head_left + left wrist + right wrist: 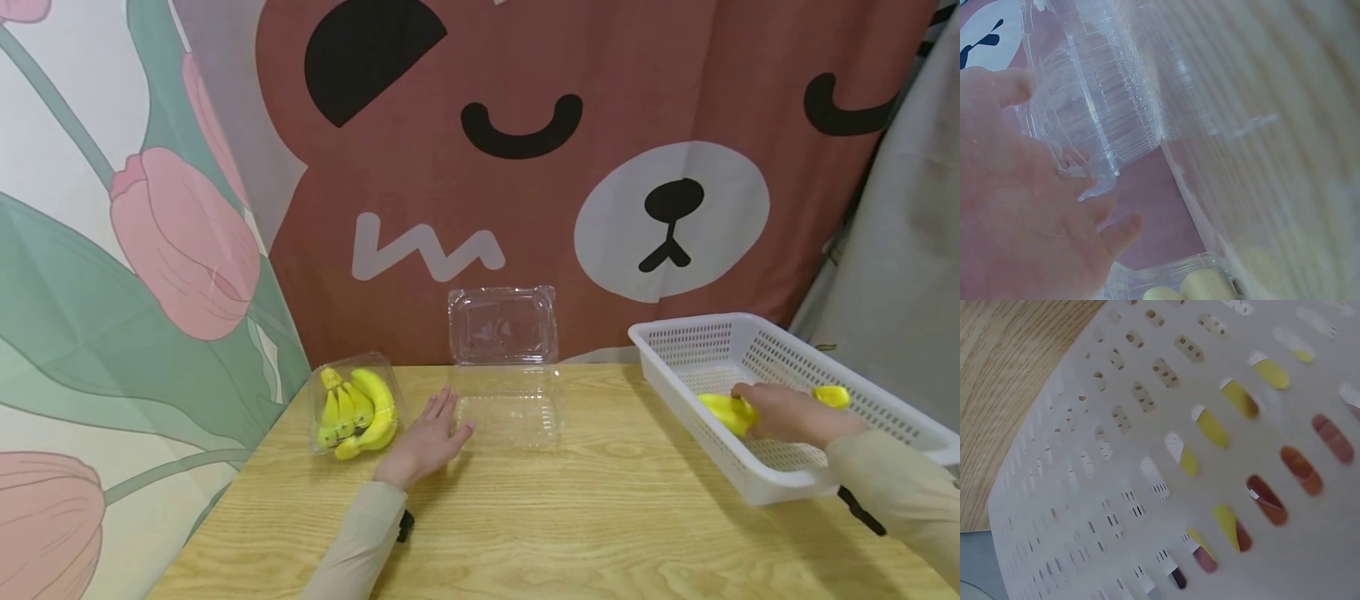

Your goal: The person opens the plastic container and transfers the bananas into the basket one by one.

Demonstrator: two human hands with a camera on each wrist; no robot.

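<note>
In the head view my right hand reaches into a white perforated basket and grips a yellow banana bunch, partly hidden by the fingers. Another yellow piece shows beyond the wrist. The right wrist view looks at the slotted basket wall, with yellow and skin glimpsed through its slots. My left hand, fingers extended, is beside an open clear plastic clamshell box and holds nothing. In the left wrist view the hand is near that box.
Left of my left hand, a clear plastic box contains a small banana bunch and a larger banana. Everything stands on a wooden table. Behind it hangs a bear-print curtain, close to the raised lid.
</note>
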